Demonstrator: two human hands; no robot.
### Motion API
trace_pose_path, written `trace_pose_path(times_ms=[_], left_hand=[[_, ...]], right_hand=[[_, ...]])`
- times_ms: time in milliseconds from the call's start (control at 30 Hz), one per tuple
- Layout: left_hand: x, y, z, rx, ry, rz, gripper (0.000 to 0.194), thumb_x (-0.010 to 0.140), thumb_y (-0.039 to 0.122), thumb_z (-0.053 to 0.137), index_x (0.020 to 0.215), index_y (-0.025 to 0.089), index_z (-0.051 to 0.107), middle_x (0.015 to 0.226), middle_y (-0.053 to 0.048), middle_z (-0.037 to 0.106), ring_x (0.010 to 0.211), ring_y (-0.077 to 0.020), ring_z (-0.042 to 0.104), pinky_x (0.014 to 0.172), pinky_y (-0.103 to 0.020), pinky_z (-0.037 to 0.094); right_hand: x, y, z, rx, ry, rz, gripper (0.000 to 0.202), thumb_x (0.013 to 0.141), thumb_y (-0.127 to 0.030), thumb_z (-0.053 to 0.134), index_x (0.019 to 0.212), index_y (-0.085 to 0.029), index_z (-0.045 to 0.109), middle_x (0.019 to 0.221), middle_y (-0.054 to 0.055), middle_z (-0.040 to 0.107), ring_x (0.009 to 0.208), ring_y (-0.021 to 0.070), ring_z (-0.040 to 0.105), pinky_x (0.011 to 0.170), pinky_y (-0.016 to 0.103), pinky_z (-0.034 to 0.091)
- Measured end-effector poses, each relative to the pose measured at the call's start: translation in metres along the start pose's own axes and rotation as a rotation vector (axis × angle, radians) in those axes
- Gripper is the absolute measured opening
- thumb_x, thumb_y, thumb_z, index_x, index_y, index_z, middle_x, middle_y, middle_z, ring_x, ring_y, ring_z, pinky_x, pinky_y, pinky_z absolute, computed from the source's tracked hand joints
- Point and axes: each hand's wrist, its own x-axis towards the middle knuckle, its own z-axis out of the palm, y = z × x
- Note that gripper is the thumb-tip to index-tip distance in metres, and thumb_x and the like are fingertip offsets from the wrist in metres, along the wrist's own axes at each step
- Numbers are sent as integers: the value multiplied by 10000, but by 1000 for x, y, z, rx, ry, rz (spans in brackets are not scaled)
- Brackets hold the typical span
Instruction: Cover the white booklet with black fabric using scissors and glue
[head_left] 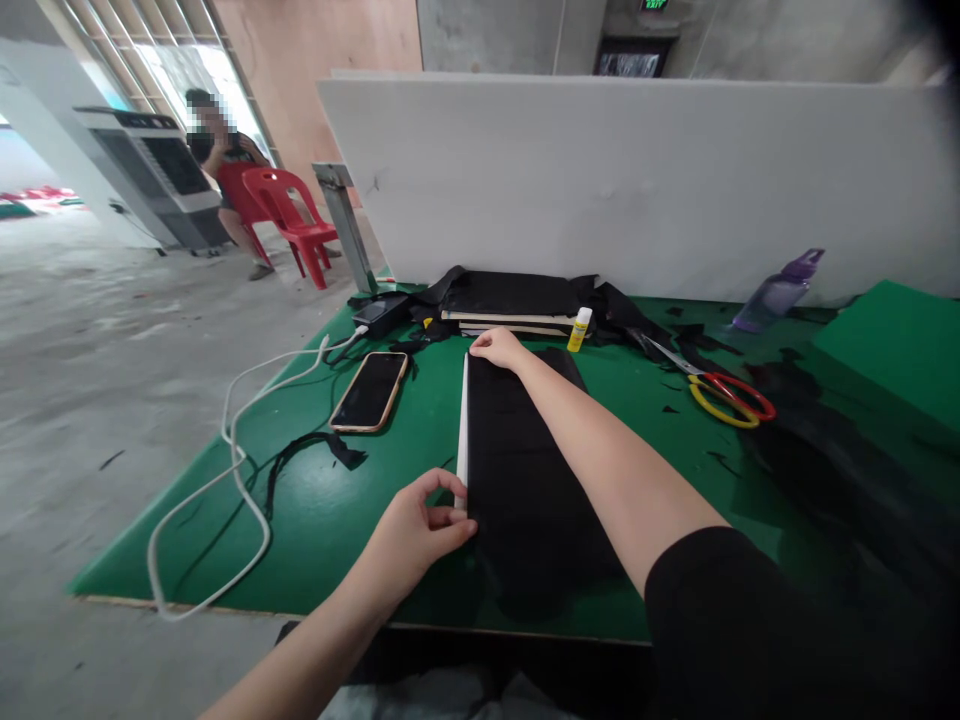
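A sheet of black cloth lies lengthwise in front of me, over a flat piece whose white edge shows along its left side. My left hand pinches the cloth at the near end of that edge, thumb on top and fingers at the side. At the far left corner, my right hand has its fingertips closed on the cloth. My right forearm crosses above the sheet and hides part of it. Just beyond the right hand stands a yellow glue stick with a white cap.
On the green table lie a phone, a white cable, scissors and black scraps. A black-covered stack sits behind. A purple bottle stands by the white board. A person sits far left.
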Motion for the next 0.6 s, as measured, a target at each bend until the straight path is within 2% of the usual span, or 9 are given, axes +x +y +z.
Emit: trace_pose_path(times_ms=[100,167,333,433,600], left_hand=[[-3,2,3,-40,61,13,412,675,210,725,970,198,438,855,30,600,637,-72,591,631,-213,436],[-3,4,4,-66,82,-14,478,644,224,748,1009,196,439,888,27,594,636,-71,593,638,-224,463],[-4,11,2,9,62,-136,582,662,308,733,1129,184,408,668,59,597,610,-119,614,609,-259,509],[-4,14,-1,106,11,-118,582,684,309,701,1153,173,385,632,55,609,580,-141,629,589,-274,512],[-2,23,-4,273,-54,-80,582,711,294,656,1209,182,378,634,44,627,534,-143,621,512,-241,471]], right_hand=[[-2,0,1,-10,10,-23,130,761,-217,658,843,-156,738,875,72,730,793,158,661,753,253,484],[-5,1,3,-23,30,-41,140,774,-226,642,860,-157,730,888,71,727,813,158,658,763,253,481],[-12,1,7,-78,86,-88,162,812,-259,595,892,-173,707,932,63,710,860,161,638,801,267,469],[-14,0,8,-120,93,-110,154,825,-266,576,886,-190,695,923,43,695,851,155,625,794,267,466],[-15,-3,9,-211,118,-108,123,802,-275,596,804,-201,694,1098,59,614,947,179,586,800,284,455]])
